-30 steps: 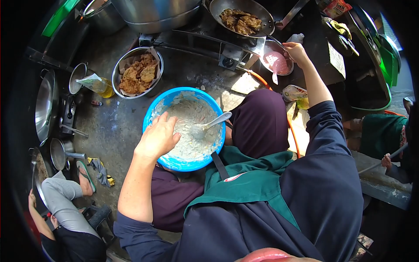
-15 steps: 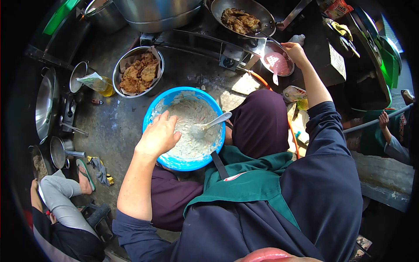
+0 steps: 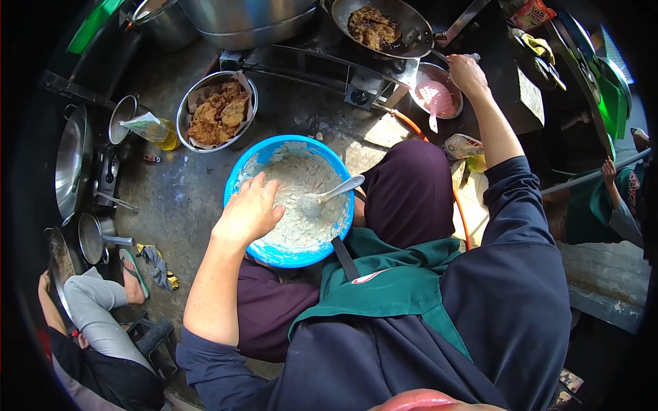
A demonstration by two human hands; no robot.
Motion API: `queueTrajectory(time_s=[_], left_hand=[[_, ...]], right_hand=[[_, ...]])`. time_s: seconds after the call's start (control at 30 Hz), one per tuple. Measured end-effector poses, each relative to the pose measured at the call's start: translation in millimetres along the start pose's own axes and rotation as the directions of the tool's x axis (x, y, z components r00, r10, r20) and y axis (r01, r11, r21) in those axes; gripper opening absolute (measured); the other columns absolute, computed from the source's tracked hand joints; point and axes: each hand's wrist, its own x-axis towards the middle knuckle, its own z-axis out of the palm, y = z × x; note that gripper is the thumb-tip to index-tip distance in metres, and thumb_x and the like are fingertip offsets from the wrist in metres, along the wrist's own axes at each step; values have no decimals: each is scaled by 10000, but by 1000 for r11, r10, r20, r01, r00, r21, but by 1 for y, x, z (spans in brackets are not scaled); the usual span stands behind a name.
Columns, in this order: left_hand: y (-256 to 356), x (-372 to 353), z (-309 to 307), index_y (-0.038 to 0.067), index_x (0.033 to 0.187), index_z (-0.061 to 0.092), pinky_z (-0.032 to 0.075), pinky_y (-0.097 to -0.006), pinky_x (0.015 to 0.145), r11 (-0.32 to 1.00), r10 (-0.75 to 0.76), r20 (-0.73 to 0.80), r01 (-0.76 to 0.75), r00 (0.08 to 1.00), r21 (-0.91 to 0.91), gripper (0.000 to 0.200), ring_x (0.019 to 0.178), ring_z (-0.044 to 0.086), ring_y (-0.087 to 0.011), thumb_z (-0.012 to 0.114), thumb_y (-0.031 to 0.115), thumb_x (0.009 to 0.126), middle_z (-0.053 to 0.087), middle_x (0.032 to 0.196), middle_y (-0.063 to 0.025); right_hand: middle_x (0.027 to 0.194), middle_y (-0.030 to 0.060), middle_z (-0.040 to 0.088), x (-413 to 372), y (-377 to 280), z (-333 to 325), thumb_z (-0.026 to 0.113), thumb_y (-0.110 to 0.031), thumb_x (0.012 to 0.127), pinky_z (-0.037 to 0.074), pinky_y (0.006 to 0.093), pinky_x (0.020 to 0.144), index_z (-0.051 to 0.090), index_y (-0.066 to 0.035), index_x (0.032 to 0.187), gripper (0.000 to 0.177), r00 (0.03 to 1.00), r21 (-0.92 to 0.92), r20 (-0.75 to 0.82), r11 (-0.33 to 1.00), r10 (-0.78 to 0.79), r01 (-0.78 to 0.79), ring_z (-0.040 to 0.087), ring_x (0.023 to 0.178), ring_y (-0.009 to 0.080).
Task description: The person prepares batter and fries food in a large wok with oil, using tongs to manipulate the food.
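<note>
My left hand (image 3: 252, 211) hangs over the left side of a blue basin (image 3: 296, 259) of pale, lumpy batter (image 3: 295, 219), its fingers apart and nothing in them. A grey-white spoon (image 3: 343, 188) leans in the batter. At the upper right, my right hand (image 3: 469, 74) is closed round the end of a dark handle that reaches to the frying pan (image 3: 416, 41). Whether this is the pan's own handle or a utensil's, I cannot tell. Browned fritters (image 3: 372, 29) lie in the pan. Below my right hand, a pink slotted ladle (image 3: 435, 99) rests in a metal bowl (image 3: 454, 111).
More fritters (image 3: 219, 116) fill a paper-lined bowl (image 3: 255, 103). An oil pouch (image 3: 164, 133), a large steel pot (image 3: 250, 20) and a wok (image 3: 70, 164) stand around. One person (image 3: 110, 342) sits lower left; another (image 3: 596, 205) is at the far right.
My right hand has shifted slightly right and up. The fritters in the pan sit more gathered. The person at the right has moved a little, and the lower-left person's hand has moved left.
</note>
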Motion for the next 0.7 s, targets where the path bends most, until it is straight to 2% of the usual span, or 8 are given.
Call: queueTrajectory(time_s=[0.1, 0.23, 0.5, 0.7], left_hand=[[-1, 0, 2, 38, 1273, 480, 376, -447, 1030, 1000, 8, -8, -8, 1000, 6, 509, 1253, 412, -400, 611, 239, 824, 409, 1357, -267], [0, 0, 0, 37, 1272, 481, 370, -445, 1035, 1000, 0, 10, 0, 1000, -1, 509, 1254, 412, -400, 612, 235, 822, 410, 1356, -268], [-2, -2, 3, 39, 1265, 488, 364, -444, 1041, 1000, 10, -22, -10, 1000, 2, 499, 1254, 412, -399, 615, 232, 823, 415, 1350, -271], [-2, -4, 1, 42, 1268, 487, 359, -444, 1045, 1000, 7, -10, -7, 1000, -2, 500, 1259, 407, -396, 615, 235, 825, 415, 1352, -269]], right_hand=[[1038, 158, 662, 3, 1, -14, 387, -83, 864, 523, 429, 811, 640, -137, 1145, 383, 999, -91, 28, 995, 46, -43, 648, 949, 322], [1056, 159, 655, 0, -10, -31, 404, -93, 863, 510, 435, 828, 638, -135, 1144, 368, 998, -41, -34, 997, 57, -59, 638, 961, 324], [992, 175, 661, -10, -39, -13, 442, -51, 837, 517, 422, 809, 651, -113, 1097, 339, 999, 22, 0, 999, -39, 39, 642, 936, 327], [949, 185, 665, -2, -39, 6, 469, -68, 831, 522, 438, 791, 654, -81, 1048, 285, 993, -54, 62, 993, -104, 108, 646, 912, 344]])
